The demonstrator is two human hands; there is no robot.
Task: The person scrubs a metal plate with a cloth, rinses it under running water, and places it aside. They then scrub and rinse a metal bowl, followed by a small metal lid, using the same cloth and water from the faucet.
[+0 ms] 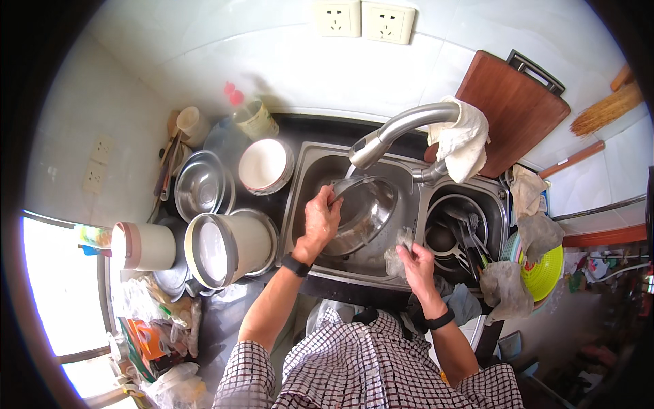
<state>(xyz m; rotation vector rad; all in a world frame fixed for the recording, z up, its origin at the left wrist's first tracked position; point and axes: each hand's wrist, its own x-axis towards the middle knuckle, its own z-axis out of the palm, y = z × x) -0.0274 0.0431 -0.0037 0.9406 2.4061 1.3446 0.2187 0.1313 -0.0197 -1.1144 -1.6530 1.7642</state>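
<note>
My left hand (323, 214) grips the rim of a clear glass lid or bowl (365, 212), tilted inside the larger basin of a stainless steel sink (375, 263). Water runs from the curved metal faucet (380, 140) close to the rim where my fingers hold it. In my right hand (419, 263) is a wet, greyish wash cloth (397, 255), pinched between thumb and fingers above the basin's front right part. The cloth is apart from the glass. Whether the glass piece is a lid or a bowl I cannot tell.
Left of the sink stand a white bowl (264, 164), metal bowls (200, 188) and a cream container (230, 250). The smaller basin holds a pot (434, 212) with utensils. A wooden cutting board (506, 110) leans on the wall; a cloth (460, 135) hangs over the faucet.
</note>
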